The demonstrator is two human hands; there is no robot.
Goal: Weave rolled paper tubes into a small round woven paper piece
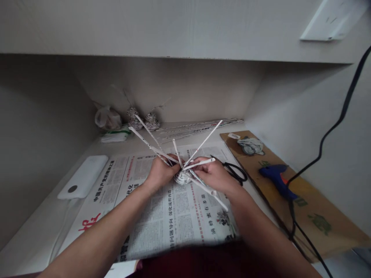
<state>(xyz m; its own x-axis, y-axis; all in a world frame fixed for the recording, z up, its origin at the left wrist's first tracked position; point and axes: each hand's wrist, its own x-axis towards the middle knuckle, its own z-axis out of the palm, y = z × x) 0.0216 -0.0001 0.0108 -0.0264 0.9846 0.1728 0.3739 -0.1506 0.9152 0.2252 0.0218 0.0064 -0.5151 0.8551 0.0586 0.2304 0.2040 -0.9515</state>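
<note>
Dark-red clothing [191, 265], left hand [162, 170], right hand [216, 176], each grip closed on woven paper piece [183, 178], newspaper [158, 218] beneath

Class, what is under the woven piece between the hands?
Printed newspaper shows around the woven piece; the area directly beneath it is covered, and contact cannot be judged.

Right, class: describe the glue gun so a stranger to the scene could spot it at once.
Right of the spread newspaper lies a flat brown cardboard sheet. About midway along it, partly behind the black cable, rests the glue gun. Its blue body with an orange-red patch sets it apart from the pale, crumpled bundle farther back.
</note>
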